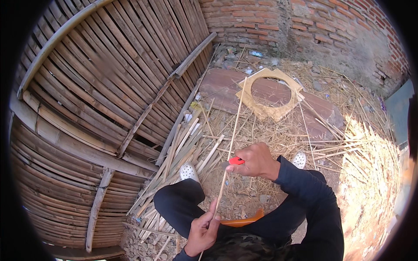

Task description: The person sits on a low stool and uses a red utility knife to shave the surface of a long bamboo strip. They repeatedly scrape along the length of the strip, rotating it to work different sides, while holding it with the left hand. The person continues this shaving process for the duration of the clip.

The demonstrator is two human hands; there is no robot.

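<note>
Camouflage cloth (261, 247), pale strip (237, 122), littered ground (365, 213) (partly sunlit), brickwork (252, 18).

The ground (363, 230) is showing its dirt in sunlight to the right of the right hand (257, 160). Shavings (270, 135) are covering it beyond that hand. Strips (174, 163) are lying in a loose heap left of and beyond the left hand (203, 230). Well beyond the right hand, a brown board (220, 89) is lying, a holed frame (273, 114) resting on it. Two white shoes are standing on the ground, the left shoe (188, 172) and right shoe (299, 159) flanking the right hand.
</note>
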